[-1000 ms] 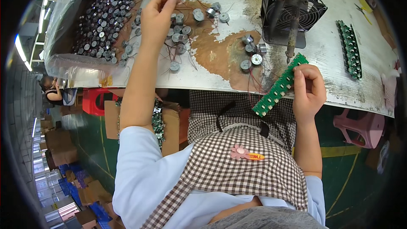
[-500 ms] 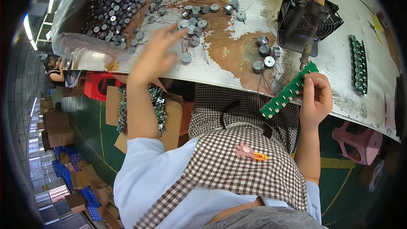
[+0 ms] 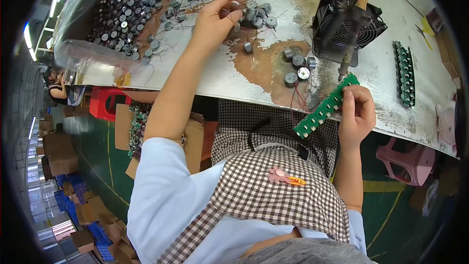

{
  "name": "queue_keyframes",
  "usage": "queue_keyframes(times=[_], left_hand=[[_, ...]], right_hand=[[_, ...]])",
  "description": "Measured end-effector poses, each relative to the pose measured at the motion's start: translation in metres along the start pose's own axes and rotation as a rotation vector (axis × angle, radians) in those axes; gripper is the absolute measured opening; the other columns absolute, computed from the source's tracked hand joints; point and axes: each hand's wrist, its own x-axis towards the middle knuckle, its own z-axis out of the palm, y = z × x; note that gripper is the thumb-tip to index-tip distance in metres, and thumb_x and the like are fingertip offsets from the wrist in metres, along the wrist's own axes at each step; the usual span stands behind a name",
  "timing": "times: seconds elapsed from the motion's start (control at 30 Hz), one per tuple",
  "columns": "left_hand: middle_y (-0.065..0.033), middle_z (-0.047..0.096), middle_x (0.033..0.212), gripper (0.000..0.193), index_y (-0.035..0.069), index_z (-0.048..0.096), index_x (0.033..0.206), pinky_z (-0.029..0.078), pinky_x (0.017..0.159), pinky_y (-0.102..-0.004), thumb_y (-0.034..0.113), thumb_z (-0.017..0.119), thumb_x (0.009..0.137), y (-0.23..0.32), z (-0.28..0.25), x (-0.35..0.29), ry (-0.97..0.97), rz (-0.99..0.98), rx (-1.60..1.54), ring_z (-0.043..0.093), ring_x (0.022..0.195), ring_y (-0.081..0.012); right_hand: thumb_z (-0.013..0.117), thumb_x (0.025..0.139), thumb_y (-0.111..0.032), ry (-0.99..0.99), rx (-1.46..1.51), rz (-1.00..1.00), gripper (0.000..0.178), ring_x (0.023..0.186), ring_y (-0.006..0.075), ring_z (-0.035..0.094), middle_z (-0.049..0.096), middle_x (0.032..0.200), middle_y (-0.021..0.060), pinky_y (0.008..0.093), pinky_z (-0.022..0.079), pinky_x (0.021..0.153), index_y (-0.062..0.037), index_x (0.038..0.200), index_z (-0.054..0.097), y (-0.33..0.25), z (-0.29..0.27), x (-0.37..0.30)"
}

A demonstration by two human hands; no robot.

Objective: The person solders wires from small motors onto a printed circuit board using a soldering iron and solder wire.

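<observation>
My left hand [image 3: 214, 23] reaches over the bench, thumb and forefinger apart, beside a cluster of small round grey motors [image 3: 252, 14] with thin wires. Some motors lie partly hidden at its fingertips. My right hand [image 3: 358, 113] pinches a long green circuit board strip [image 3: 320, 116] near its upper end. White connectors run along the strip, which slants over the bench's front edge. Left of the strip sits a smaller group of motors [image 3: 298, 60], one with a white face [image 3: 303, 73]. Their red wires hang toward the edge. A soldering iron [image 3: 346, 61] on a stand points down at the board's top end.
A plastic-lined box [image 3: 73, 51] of many motors stands at the left. Behind the iron is a black fan [image 3: 332, 29]. Further right lie a stack of green boards [image 3: 404, 76] and pliers [image 3: 424, 36]. Below are a red stool [image 3: 100, 102], a carton [image 3: 195, 142] and a pink stool [image 3: 408, 161].
My left hand has moved forward and right across the bench. Motors near it now sit further right, bunched together. My right hand still holds the strip in much the same place.
</observation>
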Motion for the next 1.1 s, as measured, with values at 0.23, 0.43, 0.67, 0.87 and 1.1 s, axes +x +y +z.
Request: queue_keyframes(times=[0.23, 0.43, 0.67, 0.87, 1.1], left_hand=[[-0.0066, 0.064, 0.103, 0.036, -0.002, 0.061, 0.114, 0.046, 0.082, -0.0243, 0.012, 0.070, 0.082, 0.036, -0.034, -0.028, 0.467, 0.246, 0.311, 0.058, 0.091, -0.0125], [0.0005, 0.064, 0.082, 0.010, -0.002, 0.068, 0.092, 0.042, 0.064, -0.0170, -0.001, 0.068, 0.082, 0.073, -0.010, -0.085, 0.483, 0.318, 0.108, 0.054, 0.072, -0.0049], [0.0000, 0.059, 0.076, 0.036, 0.001, 0.063, 0.114, 0.040, 0.061, -0.0174, 0.007, 0.069, 0.079, 0.047, 0.004, -0.112, 0.019, -0.231, 0.449, 0.049, 0.066, -0.0040], [-0.0029, 0.062, 0.079, 0.022, -0.005, 0.064, 0.106, 0.039, 0.054, -0.0186, 0.006, 0.062, 0.087, 0.037, 0.050, -0.095, 0.150, -0.197, -0.586, 0.052, 0.061, -0.0070], [-0.0023, 0.064, 0.088, 0.015, 0.002, 0.066, 0.101, 0.044, 0.059, -0.0213, 0.011, 0.059, 0.092, 0.043, 0.059, -0.052, 0.449, 0.696, 0.379, 0.056, 0.070, -0.0084]], right_hand=[[0.056, 0.089, 0.005, -0.023, 0.020, 0.002, 0.004, 0.070, 0.0077, 0.050, 0.059, 0.091, 0.0099, 0.0187, 0.041, 0.059, 0.0043, 0.086, 0.053, -0.001, -0.002, 0.000], [0.056, 0.089, 0.005, -0.017, 0.033, 0.040, 0.005, 0.069, 0.0079, 0.049, 0.059, 0.090, 0.0104, 0.0189, 0.041, 0.058, 0.0039, 0.085, 0.053, -0.001, -0.003, 0.000], [0.056, 0.089, 0.005, -0.023, 0.014, 0.010, 0.005, 0.070, 0.0089, 0.049, 0.059, 0.090, 0.0103, 0.0195, 0.040, 0.059, 0.0040, 0.085, 0.053, 0.001, -0.002, 0.000], [0.056, 0.088, 0.005, -0.015, 0.003, 0.010, 0.005, 0.070, 0.0088, 0.049, 0.059, 0.090, 0.0104, 0.0194, 0.041, 0.060, 0.0040, 0.085, 0.053, 0.001, -0.002, -0.001], [0.056, 0.087, 0.004, -0.086, 0.067, 0.014, 0.005, 0.069, 0.0065, 0.049, 0.059, 0.097, 0.0117, 0.0184, 0.041, 0.059, 0.0035, 0.089, 0.052, -0.005, -0.004, 0.002]])
